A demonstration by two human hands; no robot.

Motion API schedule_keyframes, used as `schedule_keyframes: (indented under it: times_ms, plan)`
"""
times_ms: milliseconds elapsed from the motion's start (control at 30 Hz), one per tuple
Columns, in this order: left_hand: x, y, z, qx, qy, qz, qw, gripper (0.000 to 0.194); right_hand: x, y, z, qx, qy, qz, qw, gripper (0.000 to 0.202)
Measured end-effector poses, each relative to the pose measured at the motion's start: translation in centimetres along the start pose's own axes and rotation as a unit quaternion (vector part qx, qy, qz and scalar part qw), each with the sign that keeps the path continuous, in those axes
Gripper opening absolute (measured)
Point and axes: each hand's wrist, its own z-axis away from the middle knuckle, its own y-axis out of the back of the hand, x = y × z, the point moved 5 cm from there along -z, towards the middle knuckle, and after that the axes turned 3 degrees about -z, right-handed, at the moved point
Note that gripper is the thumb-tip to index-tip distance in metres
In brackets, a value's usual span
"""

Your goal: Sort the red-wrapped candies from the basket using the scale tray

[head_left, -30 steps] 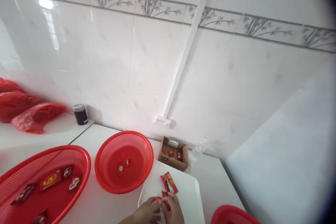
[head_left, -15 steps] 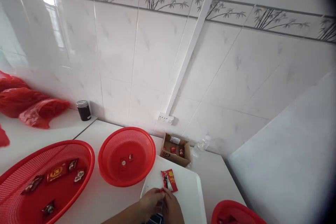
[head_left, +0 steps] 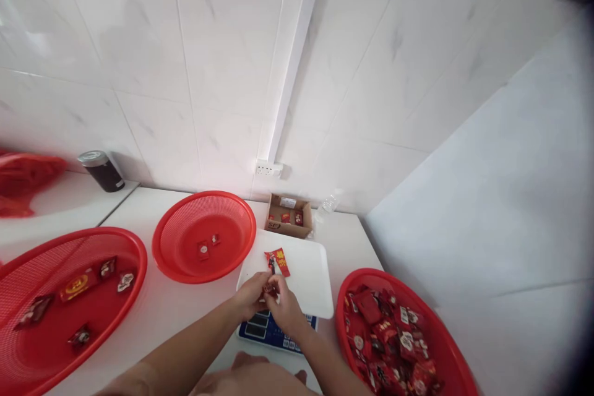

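Observation:
My left hand [head_left: 252, 294] and my right hand [head_left: 285, 307] meet over the front of a white scale tray [head_left: 309, 272]. Their closed fingers pinch a small red-brown packet [head_left: 269, 288] between them, mostly hidden by the fingers. Just beyond lies a red and yellow printed packet [head_left: 278, 262] on the tray. Below my hands shows the scale's blue panel [head_left: 262, 331] with dark displays and keys, partly covered by my forearms.
A red basket [head_left: 341, 306] heaped with wrapped packets stands right. Two red baskets, a round one [head_left: 160, 241] and a larger one [head_left: 139, 260], hold a few packets. Behind are a cardboard box [head_left: 290, 230], a plastic bottle [head_left: 328, 204], a dark canister [head_left: 104, 173] and red bags [head_left: 25, 179].
My view has tilted down and turned right, bringing the full right basket and the scale's panel into sight. My hands stay together at the tray, with the small packet now showing between them.

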Motion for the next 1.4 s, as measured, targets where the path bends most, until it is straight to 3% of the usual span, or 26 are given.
schedule_keyframes:
  times_ms: [100, 233, 367, 467, 533, 667, 833, 900, 967, 1033, 1100, 1200, 1300, 1400]
  plan:
    - [0.5, 0.5, 0.6, 0.0, -0.001, 0.023, 1.0, 0.021, 0.0, 0.3, -0.4, 0.022, 0.007, 0.004, 1.0, 0.016]
    - [3.7, 3.2, 1.5, 0.079, -0.037, 0.077, 0.993, 0.012, 2.0, 1.7, -1.7, 0.071, -0.002, 0.112, 0.991, 0.033]
    - [9.1, 5.7, 3.1, 0.128, -0.148, 0.153, 0.969, 0.015, 4.2, 1.9, -2.9, 0.001, -0.045, 0.273, 0.961, 0.051]
    - [10.7, 6.3, 4.0, 0.137, -0.158, 0.15, 0.966, 0.033, 5.0, 1.4, -3.2, -0.042, -0.079, 0.334, 0.938, 0.055]
    - [9.9, 6.2, 3.9, 0.135, -0.127, 0.122, 0.975, 0.041, 5.0, 1.1, -3.2, -0.056, -0.081, 0.355, 0.93, 0.053]
    - [5.7, 5.1, 2.7, 0.106, -0.034, 0.061, 0.992, 0.033, 4.1, 1.1, -2.9, -0.048, -0.041, 0.378, 0.924, 0.04]
    - [1.8, 3.4, 2.0, 0.074, 0.029, 0.006, 0.997, 0.034, 2.6, 1.8, -1.7, -0.01, -0.009, 0.26, 0.966, 0.029]
    - [0.9, 2.2, 2.0, 0.016, 0.044, -0.002, 0.999, 0.033, 1.5, 1.7, -1.0, 0.011, 0.009, 0.193, 0.981, 0.027]
    - [0.3, 1.1, 2.0, -0.035, 0.046, 0.013, 0.998, 0.032, 0.1, 1.0, -0.1, -0.005, 0.05, 0.153, 0.987, 0.028]
    - [0.3, 0.7, 1.8, -0.037, 0.03, 0.041, 0.998, 0.025, -1.0, 0.1, 1.0, -0.041, 0.089, 0.148, 0.984, 0.031]
    - [1.0, 1.1, 1.7, -0.001, 0.009, 0.068, 0.998, 0.017, -1.3, 0.0, 2.1, -0.057, 0.102, 0.162, 0.98, 0.037]
    - [4.0, 2.9, 1.9, 0.077, -0.044, 0.12, 0.989, 0.009, 0.4, 2.3, 3.4, -0.001, 0.067, 0.188, 0.98, 0.041]
    - [7.6, 5.2, 3.1, 0.114, -0.104, 0.17, 0.973, 0.016, 3.7, 7.3, 4.6, 0.111, 0.012, 0.214, 0.97, 0.042]
    - [8.9, 6.9, 4.4, 0.107, -0.098, 0.149, 0.978, 0.034, 7.2, 13.0, 6.4, 0.235, -0.042, 0.249, 0.938, 0.044]
